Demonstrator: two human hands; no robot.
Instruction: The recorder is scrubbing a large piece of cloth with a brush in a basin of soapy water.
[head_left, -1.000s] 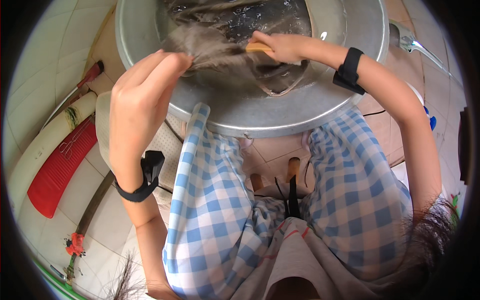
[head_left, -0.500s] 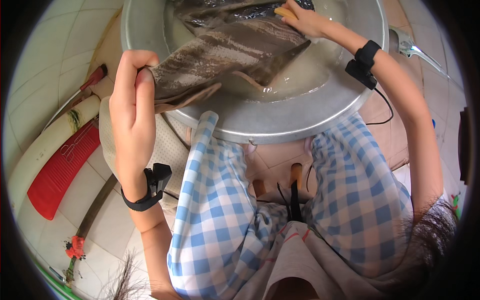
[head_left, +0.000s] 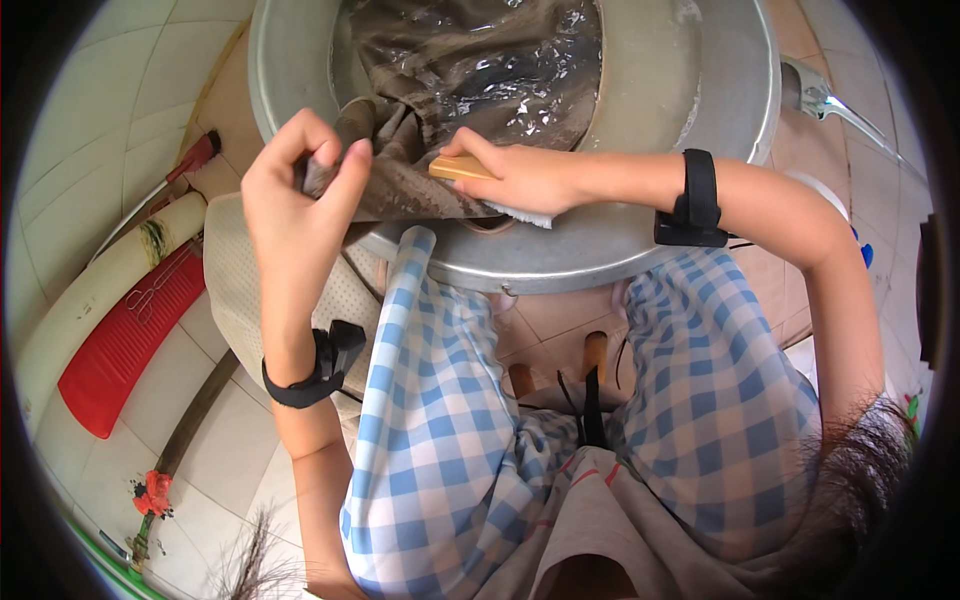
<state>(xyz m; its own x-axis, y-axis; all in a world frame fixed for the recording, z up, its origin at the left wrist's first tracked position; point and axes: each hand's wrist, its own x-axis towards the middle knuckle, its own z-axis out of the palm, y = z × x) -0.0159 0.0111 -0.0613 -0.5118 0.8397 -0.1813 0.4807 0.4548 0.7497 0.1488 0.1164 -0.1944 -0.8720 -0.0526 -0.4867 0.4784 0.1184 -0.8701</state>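
A wide metal basin [head_left: 545, 262] of cloudy water stands in front of my knees. Wet brown patterned cloth [head_left: 450, 60] lies partly under the water, its near end drawn up over the left part of the rim. My left hand [head_left: 305, 185] is closed on a bunched fold of that cloth. In my right hand [head_left: 525, 182] is a scrubbing brush [head_left: 458, 168] with a wooden back and white bristles. The bristles face down against the cloth near the basin's front rim, to the right of my left hand. My palm hides part of the brush.
To the left, a red comb-like dustpan [head_left: 130, 340] leans by a pale pipe [head_left: 110, 270], with a red brush [head_left: 200, 150] behind. A dark stick [head_left: 195, 410] lies on the tiles. A metal tap-like fitting [head_left: 820, 100] is right of the basin. Checked fabric [head_left: 430, 430] covers my legs.
My right hand has brought the brush from the basin's far side toward me and left. My left hand has shifted slightly right with the cloth, whose raised stretch has dropped back into the water.
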